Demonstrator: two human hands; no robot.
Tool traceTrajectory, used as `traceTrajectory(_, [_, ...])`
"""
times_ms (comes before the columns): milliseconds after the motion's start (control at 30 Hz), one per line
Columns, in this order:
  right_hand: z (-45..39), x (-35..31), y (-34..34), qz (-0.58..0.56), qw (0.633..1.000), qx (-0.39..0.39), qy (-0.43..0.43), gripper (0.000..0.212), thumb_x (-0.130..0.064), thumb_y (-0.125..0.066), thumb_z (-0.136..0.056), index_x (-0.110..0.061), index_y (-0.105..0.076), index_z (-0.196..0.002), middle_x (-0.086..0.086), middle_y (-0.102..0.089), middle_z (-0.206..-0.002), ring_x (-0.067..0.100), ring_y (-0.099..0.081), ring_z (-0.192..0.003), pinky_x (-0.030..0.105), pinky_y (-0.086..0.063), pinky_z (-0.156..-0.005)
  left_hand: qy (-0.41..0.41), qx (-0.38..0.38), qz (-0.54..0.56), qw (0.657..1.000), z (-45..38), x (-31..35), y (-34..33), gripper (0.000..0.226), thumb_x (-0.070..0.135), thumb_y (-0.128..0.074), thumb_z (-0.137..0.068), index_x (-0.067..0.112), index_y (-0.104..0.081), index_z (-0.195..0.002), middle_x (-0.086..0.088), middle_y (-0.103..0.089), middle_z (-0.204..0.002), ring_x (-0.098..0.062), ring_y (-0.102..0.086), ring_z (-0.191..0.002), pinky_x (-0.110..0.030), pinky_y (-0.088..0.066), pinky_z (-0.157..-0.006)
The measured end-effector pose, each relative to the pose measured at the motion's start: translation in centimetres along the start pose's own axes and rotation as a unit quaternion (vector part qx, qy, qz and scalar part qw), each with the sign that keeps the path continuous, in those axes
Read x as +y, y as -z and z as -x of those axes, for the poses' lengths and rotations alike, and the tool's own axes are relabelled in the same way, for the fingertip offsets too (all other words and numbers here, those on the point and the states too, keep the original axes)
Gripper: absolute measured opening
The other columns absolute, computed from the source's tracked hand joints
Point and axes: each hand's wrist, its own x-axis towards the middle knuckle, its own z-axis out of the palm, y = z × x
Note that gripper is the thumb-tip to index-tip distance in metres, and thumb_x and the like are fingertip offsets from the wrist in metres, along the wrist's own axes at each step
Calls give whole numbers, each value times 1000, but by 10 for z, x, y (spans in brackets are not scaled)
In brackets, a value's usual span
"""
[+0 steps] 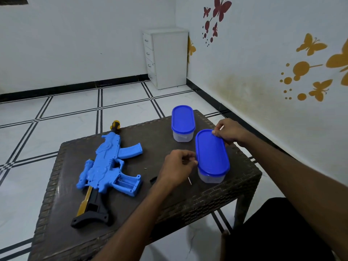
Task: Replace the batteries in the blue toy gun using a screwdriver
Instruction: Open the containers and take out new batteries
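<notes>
The blue toy gun [109, 166] lies on the left half of the dark wicker table [216, 196], its battery compartment open and facing up. A clear oval container with a blue lid [211, 153] stands to the right. My left hand [177, 166] pinches the near left edge of that lid, and my right hand [228, 131] pinches its far edge. Under my left hand lies a screwdriver; its metal tip [189, 180] and a black end [153, 180] stick out. A tiny screw [145, 168] lies near the gun.
A second clear container with a blue lid [182, 122] stands at the table's far edge. A white drawer cabinet [166, 57] stands in the room's corner. The wall on the right runs close beside the table. My dark-clothed leg [273, 232] is at the lower right.
</notes>
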Motion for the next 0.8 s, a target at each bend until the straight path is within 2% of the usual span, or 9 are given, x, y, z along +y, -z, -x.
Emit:
traceTrajectory(67, [-2,0,0,0,1000,-2,-4,16,-23,-62,-96,-8,-61,-90,14,-67,-90,23,-62,-64,31,-52,-57,7,-4,8,1000,0,-1,-3,32,19,-68,-89,15,-66,-121,3,-70,-102,-7,-65,-93,-25,-54,-88])
traceTrajectory(167, [-4,2,-1,1,1000,-3,-11,18,-25,-61,-96,-8,-62,-90,22,-70,-97,27,-61,-65,38,-56,-64,9,-5,21,1000,0,-3,-9,36,18,-70,-88,15,-64,-123,4,-69,-100,-6,-65,-90,-23,-55,-85])
traceTrajectory(267, [2,0,1,1,999,-36,-29,24,-31,-58,-98,-7,-59,-101,24,-67,-106,26,-62,-71,37,-56,-62,23,0,36,999,-2,-6,-11,33,16,-72,-86,16,-65,-119,6,-68,-96,-6,-66,-88,-24,-56,-83])
traceTrajectory(333, [8,-4,3,44,996,-66,-49,47,-43,-57,-96,-7,-49,-125,20,-62,-116,25,-63,-77,34,-56,-62,26,-4,43,999,-4,-8,-9,31,16,-71,-86,17,-65,-117,6,-68,-95,-7,-66,-88,-27,-57,-85])
traceTrajectory(400, [13,-6,4,132,989,-59,-40,77,-59,-59,-88,-10,-35,-143,15,-53,-134,29,-64,-97,40,-59,-76,35,1,54,998,-7,-11,-7,26,15,-67,-90,18,-65,-115,6,-68,-94,-9,-67,-89,-34,-57,-87])
traceTrajectory(500, [27,-15,-2,200,977,-64,-27,109,-80,-57,-73,-10,-23,-150,15,-47,-144,34,-59,-116,42,-54,-85,52,41,64,996,-11,-20,1,17,18,-63,-92,20,-68,-108,5,-70,-91,-11,-69,-86,-40,-58,-86])
traceTrajectory(600, [38,-27,-16,265,960,-81,-25,132,-91,-53,-63,-8,-8,-155,17,-37,-153,36,-49,-130,45,-45,-100,51,65,46,996,-13,-25,12,11,20,-63,-92,28,-69,-97,7,-71,-88,-11,-69,-85,-41,-58,-85])
traceTrajectory(700, [34,-33,-23,312,944,-108,-26,135,-85,-61,-65,-5,0,-155,18,-27,-158,38,-41,-137,45,-39,-107,45,86,28,995,-13,-28,25,12,22,-62,-92,32,-68,-88,8,-72,-84,-11,-70,-82,-41,-59,-83])
traceTrajectory(800, [27,-37,-19,304,940,-152,-9,122,-64,-77,-66,-4,-14,-151,17,-35,-150,35,-48,-127,45,-48,-101,38,103,39,993,-10,-30,43,11,22,-60,-94,30,-68,-90,4,-72,-82,-13,-70,-80,-43,-59,-83])
